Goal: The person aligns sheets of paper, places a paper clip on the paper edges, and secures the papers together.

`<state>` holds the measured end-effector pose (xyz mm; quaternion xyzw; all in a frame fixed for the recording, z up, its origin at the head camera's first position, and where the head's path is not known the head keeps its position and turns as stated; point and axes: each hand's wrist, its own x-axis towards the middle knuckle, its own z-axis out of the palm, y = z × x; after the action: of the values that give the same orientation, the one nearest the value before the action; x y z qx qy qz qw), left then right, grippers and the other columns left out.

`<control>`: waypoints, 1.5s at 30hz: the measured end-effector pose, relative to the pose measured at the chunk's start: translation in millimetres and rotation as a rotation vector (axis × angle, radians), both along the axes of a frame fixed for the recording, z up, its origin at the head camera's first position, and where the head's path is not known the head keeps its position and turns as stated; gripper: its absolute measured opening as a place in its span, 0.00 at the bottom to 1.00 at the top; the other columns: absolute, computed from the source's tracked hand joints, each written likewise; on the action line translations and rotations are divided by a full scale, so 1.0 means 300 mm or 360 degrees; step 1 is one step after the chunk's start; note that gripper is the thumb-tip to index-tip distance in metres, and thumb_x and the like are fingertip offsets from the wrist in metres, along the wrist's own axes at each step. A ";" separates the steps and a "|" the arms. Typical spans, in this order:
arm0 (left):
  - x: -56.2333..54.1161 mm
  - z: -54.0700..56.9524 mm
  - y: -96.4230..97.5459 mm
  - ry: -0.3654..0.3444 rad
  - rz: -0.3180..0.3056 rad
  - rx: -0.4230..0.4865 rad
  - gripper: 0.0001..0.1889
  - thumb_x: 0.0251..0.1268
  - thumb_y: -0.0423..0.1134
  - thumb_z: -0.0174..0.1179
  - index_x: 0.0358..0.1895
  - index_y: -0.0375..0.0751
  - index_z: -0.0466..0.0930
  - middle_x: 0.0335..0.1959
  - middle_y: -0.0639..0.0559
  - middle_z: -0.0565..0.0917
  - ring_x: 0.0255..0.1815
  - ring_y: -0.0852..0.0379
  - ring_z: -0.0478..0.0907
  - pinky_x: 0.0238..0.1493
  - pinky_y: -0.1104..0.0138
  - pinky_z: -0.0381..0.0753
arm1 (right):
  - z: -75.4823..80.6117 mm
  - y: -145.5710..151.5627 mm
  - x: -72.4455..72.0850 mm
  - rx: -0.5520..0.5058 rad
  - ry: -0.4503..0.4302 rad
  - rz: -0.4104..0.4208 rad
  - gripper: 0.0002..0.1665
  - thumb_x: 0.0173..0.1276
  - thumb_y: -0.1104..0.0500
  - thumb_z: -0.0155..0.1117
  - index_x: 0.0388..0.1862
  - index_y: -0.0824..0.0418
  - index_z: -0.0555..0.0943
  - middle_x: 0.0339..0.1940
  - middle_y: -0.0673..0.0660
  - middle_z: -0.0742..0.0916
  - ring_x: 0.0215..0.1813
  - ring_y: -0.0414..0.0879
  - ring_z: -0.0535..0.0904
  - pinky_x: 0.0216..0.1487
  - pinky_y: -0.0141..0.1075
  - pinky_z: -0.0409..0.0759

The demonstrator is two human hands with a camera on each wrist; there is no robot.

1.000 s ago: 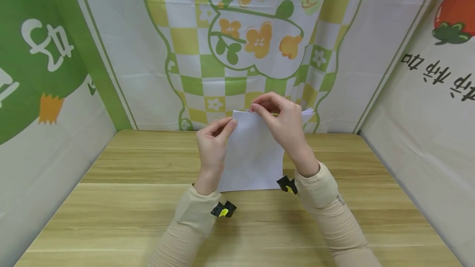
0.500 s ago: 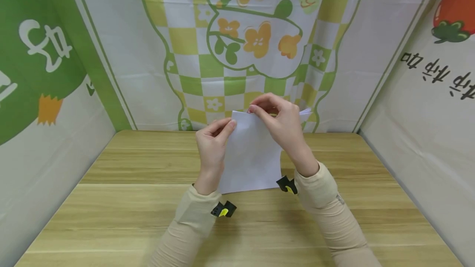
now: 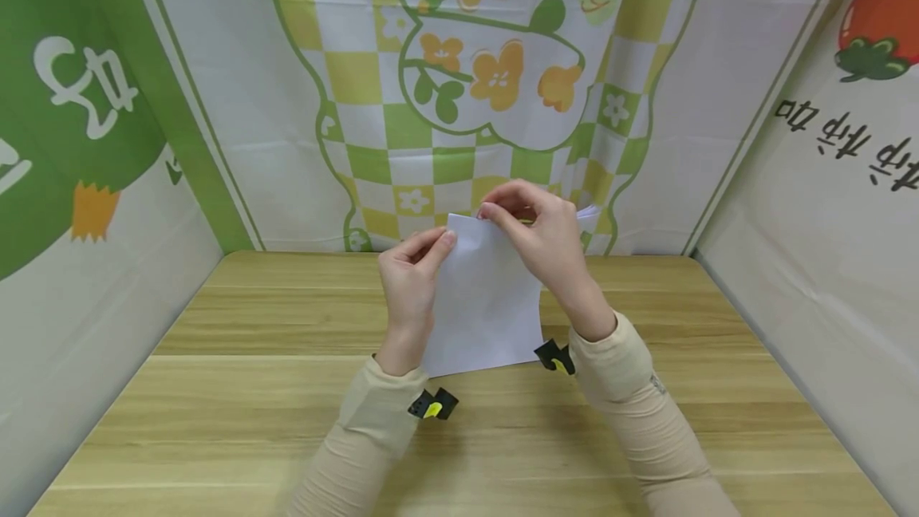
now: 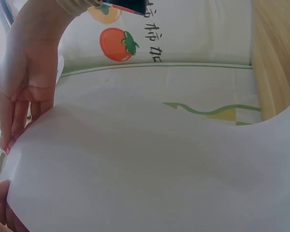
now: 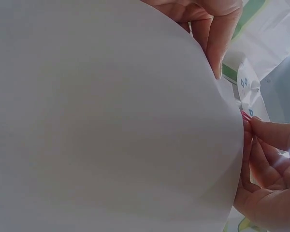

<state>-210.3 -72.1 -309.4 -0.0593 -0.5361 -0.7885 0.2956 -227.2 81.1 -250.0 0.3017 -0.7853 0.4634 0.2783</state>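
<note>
White paper (image 3: 488, 301) hangs over the table, its bottom edge slightly slanted. My left hand (image 3: 408, 286) pinches its top left corner between thumb and fingers. At the top edge, my right hand (image 3: 556, 250) pinches a small red paper clip (image 5: 246, 115) with thumb and forefinger. Most of the clip is hidden by the fingertips. Behind the right hand, a white crinkled piece (image 3: 589, 214) sticks out to the right; blue marks show on it in the right wrist view. In the left wrist view the paper covers much of the scene.
A wood-grain table (image 3: 251, 405) lies under both hands. Printed cloth walls surround it: a checked back panel (image 3: 402, 134), a green left side (image 3: 86, 102) and a right side with a tomato print (image 3: 879, 22).
The paper's lower right corner has swung a little left and up, so its bottom edge slants more. Both hands keep nearly the same place and the same grips.
</note>
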 end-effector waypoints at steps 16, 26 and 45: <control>-0.001 -0.005 0.001 -0.0043 -0.0020 0.0023 0.11 0.51 0.26 0.68 0.37 0.20 0.82 0.25 0.57 0.84 0.28 0.63 0.79 0.34 0.74 0.78 | 0.005 -0.004 0.007 0.0016 -0.0004 -0.0001 0.07 0.64 0.57 0.66 0.35 0.59 0.83 0.31 0.51 0.88 0.34 0.39 0.83 0.40 0.31 0.81; -0.003 -0.007 0.006 -0.0081 -0.0008 0.0070 0.11 0.51 0.26 0.68 0.36 0.21 0.83 0.25 0.56 0.84 0.28 0.63 0.80 0.34 0.74 0.78 | -0.003 -0.002 0.002 0.0009 -0.0015 0.0039 0.07 0.63 0.56 0.66 0.35 0.60 0.83 0.31 0.51 0.88 0.33 0.38 0.82 0.38 0.31 0.81; 0.004 -0.005 0.011 -0.0102 -0.0014 0.0122 0.09 0.51 0.27 0.68 0.34 0.24 0.84 0.24 0.56 0.84 0.27 0.63 0.79 0.32 0.74 0.77 | -0.001 -0.003 0.009 0.0014 -0.0014 0.0055 0.07 0.62 0.57 0.67 0.34 0.60 0.83 0.29 0.52 0.87 0.32 0.39 0.83 0.39 0.31 0.81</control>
<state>-209.1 -68.6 -310.9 -0.0250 -0.5145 -0.8112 0.2767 -224.5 80.3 -250.4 0.3145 -0.7832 0.4661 0.2656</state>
